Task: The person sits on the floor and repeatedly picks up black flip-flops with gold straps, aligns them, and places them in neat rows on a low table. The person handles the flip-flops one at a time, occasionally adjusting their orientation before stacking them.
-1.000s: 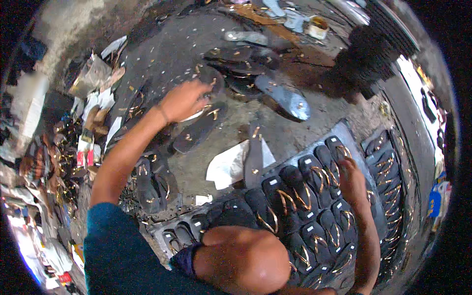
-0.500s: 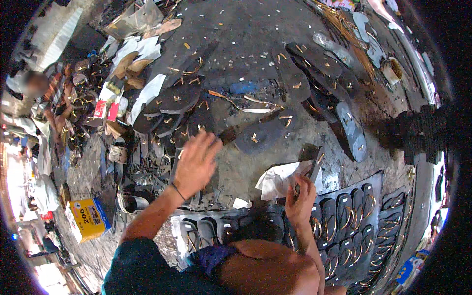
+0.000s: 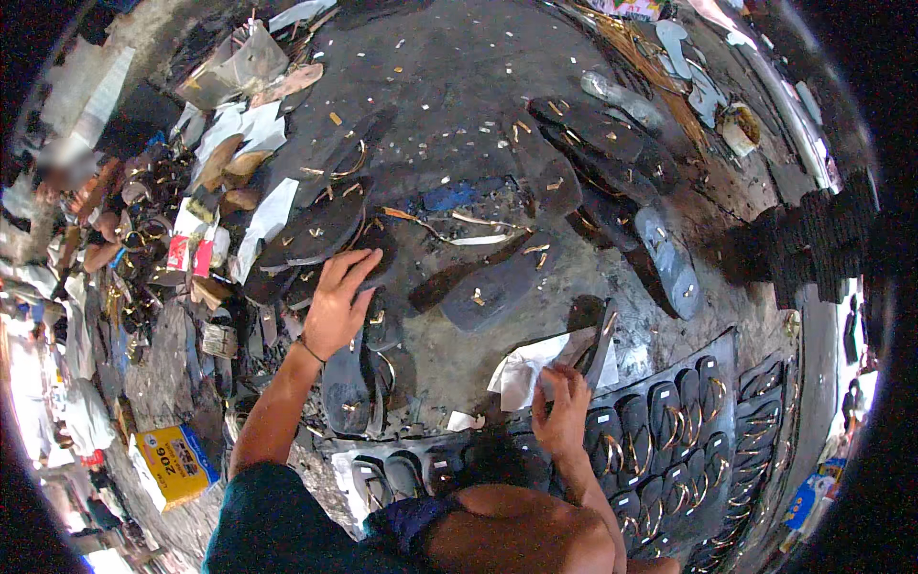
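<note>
My left hand (image 3: 337, 301) reaches over the heap of dark sandal soles at left, its fingertips at the edge of a black sole (image 3: 382, 251). The fingers are stretched forward with the thumb apart, and I see nothing held in them. Below that hand lies a black sandal (image 3: 346, 387) with a gold strap. My right hand (image 3: 562, 411), fingers bent, grips a dark sandal sole (image 3: 601, 346) seen nearly edge-on, with a gold piece near its tip. White paper (image 3: 521, 371) lies just beside and behind these fingers.
Rows of finished-looking black sandals (image 3: 665, 411) lie on a sheet in front of me. Loose soles (image 3: 492, 287) are scattered on the floor ahead. A stack of black soles (image 3: 818, 244) stands at right, a yellow box (image 3: 174, 464) at left. Another person sits far left.
My left hand has moved left and toward me, onto the edge of the sole heap. The right hand has shifted slightly left and nearer with the sole. The whole view has tilted a little.
</note>
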Action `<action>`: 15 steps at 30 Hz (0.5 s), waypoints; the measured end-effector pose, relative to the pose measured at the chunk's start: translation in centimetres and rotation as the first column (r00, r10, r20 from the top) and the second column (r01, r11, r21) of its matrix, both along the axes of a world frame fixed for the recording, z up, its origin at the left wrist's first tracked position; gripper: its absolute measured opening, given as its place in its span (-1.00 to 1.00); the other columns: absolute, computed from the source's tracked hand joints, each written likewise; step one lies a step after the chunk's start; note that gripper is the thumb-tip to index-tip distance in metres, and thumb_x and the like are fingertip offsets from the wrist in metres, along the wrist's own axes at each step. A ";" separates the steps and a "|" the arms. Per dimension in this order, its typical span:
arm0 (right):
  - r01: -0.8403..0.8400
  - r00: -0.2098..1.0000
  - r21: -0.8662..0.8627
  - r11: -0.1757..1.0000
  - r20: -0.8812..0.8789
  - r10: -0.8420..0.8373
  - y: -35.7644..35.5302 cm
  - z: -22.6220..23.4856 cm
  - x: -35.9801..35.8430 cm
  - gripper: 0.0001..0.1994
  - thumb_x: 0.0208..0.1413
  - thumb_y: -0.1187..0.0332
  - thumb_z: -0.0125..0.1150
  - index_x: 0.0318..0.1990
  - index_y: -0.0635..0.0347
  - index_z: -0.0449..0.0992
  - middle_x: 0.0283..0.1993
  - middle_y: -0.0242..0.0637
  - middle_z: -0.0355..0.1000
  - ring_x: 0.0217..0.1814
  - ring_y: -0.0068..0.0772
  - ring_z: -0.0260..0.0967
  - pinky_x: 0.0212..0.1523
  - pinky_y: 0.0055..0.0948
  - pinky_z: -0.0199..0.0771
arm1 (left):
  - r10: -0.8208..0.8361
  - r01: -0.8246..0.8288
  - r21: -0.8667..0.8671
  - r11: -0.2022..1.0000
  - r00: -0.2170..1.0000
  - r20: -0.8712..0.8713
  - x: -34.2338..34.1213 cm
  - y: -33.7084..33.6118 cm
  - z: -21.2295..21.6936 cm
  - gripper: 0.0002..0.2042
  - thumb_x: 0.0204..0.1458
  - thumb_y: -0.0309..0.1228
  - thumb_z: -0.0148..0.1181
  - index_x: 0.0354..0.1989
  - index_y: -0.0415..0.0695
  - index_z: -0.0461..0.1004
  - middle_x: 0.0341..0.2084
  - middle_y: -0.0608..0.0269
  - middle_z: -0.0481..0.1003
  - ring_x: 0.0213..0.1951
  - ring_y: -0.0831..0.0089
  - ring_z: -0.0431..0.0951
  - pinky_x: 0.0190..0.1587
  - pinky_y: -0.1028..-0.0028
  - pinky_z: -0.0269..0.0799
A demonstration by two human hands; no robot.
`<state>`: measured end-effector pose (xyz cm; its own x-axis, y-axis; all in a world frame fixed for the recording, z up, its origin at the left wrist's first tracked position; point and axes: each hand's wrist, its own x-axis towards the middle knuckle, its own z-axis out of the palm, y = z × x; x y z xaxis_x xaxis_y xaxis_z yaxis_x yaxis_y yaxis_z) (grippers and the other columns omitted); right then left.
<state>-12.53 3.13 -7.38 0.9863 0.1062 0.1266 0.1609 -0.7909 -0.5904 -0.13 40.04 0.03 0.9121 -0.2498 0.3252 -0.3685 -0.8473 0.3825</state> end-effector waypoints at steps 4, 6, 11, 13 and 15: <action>0.000 1.000 0.024 1.000 -0.025 0.001 1.0 0.0 0.6 -0.61 0.06 0.49 0.25 0.08 0.16 0.43 0.10 -0.04 0.37 0.15 0.09 0.29 0.12 -0.02 0.24 | 0.117 -0.110 -0.172 0.979 0.993 0.034 0.7 0.1 0.7 -0.59 0.04 -0.58 0.27 0.11 -0.13 0.54 0.01 0.07 0.52 0.00 0.08 0.52 0.09 0.28 0.42; 0.008 0.999 0.029 1.000 -0.052 -0.007 1.3 0.1 0.8 -0.61 0.05 0.49 0.25 0.08 0.14 0.43 0.10 -0.05 0.37 0.13 0.08 0.29 0.11 -0.02 0.24 | 0.156 -0.149 -0.184 0.971 0.988 0.021 0.9 0.0 1.0 -0.60 0.03 -0.58 0.24 0.10 -0.10 0.55 0.01 0.09 0.54 0.00 0.10 0.52 0.08 0.29 0.43; -0.060 0.998 0.021 0.998 -0.004 0.060 2.6 0.0 0.8 -0.61 0.05 0.43 0.27 0.08 0.12 0.44 0.08 -0.08 0.39 0.10 0.06 0.31 0.06 0.02 0.25 | -0.220 0.206 0.323 0.924 0.976 0.007 -1.3 -0.1 -1.2 -0.43 -0.11 -0.61 0.18 0.17 0.04 0.50 0.10 0.27 0.49 0.10 0.21 0.44 0.13 0.26 0.41; -0.088 0.995 0.011 0.996 -0.051 0.088 3.6 0.3 0.8 -0.61 0.09 0.40 0.24 0.11 0.13 0.43 0.10 -0.08 0.39 0.11 0.06 0.31 0.09 0.00 0.25 | -0.248 0.254 0.421 0.871 0.966 -0.070 -3.0 -0.9 -1.5 -0.36 -0.15 -0.59 0.20 0.24 0.11 0.44 0.17 0.39 0.42 0.19 0.25 0.35 0.19 0.20 0.37; -0.101 0.994 0.052 0.994 -0.033 0.103 4.2 0.6 1.1 -0.62 0.08 0.43 0.24 0.10 0.12 0.43 0.08 -0.10 0.39 0.09 0.04 0.31 0.05 -0.05 0.25 | -0.189 0.225 0.312 0.923 0.972 -0.140 -3.5 -1.8 -1.2 -0.36 -0.16 -0.62 0.19 0.22 0.11 0.46 0.17 0.37 0.42 0.20 0.25 0.33 0.20 0.22 0.37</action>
